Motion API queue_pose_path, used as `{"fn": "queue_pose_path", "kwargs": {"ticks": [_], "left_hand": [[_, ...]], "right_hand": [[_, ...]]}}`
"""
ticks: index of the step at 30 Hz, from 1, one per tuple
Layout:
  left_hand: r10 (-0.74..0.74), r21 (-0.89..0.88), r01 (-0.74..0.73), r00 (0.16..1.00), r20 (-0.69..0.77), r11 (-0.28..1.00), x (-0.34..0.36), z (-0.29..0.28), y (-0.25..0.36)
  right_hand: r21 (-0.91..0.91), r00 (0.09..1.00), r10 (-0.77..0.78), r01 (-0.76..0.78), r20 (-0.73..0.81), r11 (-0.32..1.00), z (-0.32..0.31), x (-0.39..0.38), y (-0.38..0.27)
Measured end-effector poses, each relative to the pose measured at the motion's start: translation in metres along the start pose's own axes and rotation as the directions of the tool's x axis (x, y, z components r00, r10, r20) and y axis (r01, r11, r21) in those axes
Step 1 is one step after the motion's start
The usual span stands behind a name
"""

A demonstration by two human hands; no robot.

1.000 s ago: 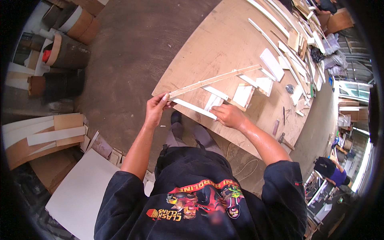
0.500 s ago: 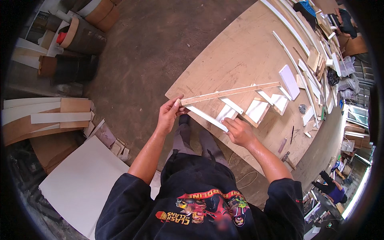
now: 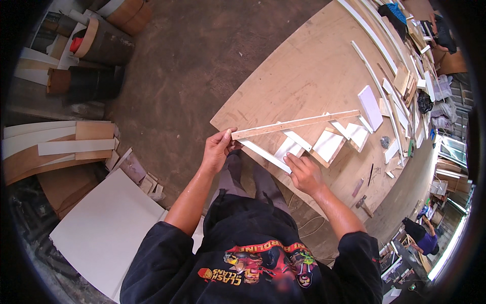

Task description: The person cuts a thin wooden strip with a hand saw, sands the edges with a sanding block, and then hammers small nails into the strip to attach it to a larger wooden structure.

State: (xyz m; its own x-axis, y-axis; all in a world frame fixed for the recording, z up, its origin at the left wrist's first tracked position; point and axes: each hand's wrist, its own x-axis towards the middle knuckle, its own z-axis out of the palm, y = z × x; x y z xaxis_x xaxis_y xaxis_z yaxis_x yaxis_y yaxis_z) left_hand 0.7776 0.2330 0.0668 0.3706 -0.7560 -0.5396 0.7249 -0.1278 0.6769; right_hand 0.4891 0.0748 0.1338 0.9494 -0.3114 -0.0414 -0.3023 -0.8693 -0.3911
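Observation:
A wooden frame (image 3: pixel 298 122) lies partly over the table's near edge: one long bare-edged strip with several shorter white strips slanting off it. My left hand (image 3: pixel 217 150) pinches its left corner, where the long strip meets the nearest white strip (image 3: pixel 263 156). At that white strip's other end is my right hand (image 3: pixel 305 173), fingers closed about it; the thumb is hard to see. White-faced wooden blocks (image 3: pixel 328 145) lie beneath and beside the slanting strips. Past the far end stands a pale lilac-white block (image 3: pixel 370 108).
The plywood tabletop (image 3: pixel 283 81) carries a hammer (image 3: pixel 363 206), a dark pencil-like stick (image 3: pixel 370 175) and long white strips (image 3: pixel 374 76) toward the right. A large white board (image 3: pixel 111 228) leans at lower left, near stacked curved panels (image 3: pixel 76 147). Other people (image 3: pixel 424 237) are at far right.
The frame's left corner has shifted slightly right and toward me, with both hands still on it. The view has moved a little, and the hammer now shows more clearly.

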Motion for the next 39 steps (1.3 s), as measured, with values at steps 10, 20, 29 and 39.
{"fn": "queue_pose_path", "kwargs": {"ticks": [10, 20, 29, 39], "left_hand": [[0.034, -0.103, -0.027, 0.997, 0.065, 0.994, -0.003, -0.004, -0.003], [0.012, -0.200, 0.017, 0.990, 0.142, 0.980, -0.005, -0.013, -0.011], [-0.075, -0.131, 0.087, 0.993, 0.093, 0.988, -0.008, -0.008, -0.008], [-0.087, -0.120, 0.100, 0.990, 0.108, 0.988, -0.011, -0.010, -0.002]], "right_hand": [[0.009, 0.999, 0.032, -0.032, 0.005, 0.999, 0.001, 0.001, -0.002], [0.020, 0.998, 0.058, -0.058, -0.013, 0.998, 0.005, 0.002, -0.002], [0.017, 0.994, 0.104, -0.103, -0.023, 0.994, 0.008, -0.005, -0.005], [0.097, 0.991, 0.124, -0.128, 0.047, 0.987, 0.003, 0.002, -0.008]]}}
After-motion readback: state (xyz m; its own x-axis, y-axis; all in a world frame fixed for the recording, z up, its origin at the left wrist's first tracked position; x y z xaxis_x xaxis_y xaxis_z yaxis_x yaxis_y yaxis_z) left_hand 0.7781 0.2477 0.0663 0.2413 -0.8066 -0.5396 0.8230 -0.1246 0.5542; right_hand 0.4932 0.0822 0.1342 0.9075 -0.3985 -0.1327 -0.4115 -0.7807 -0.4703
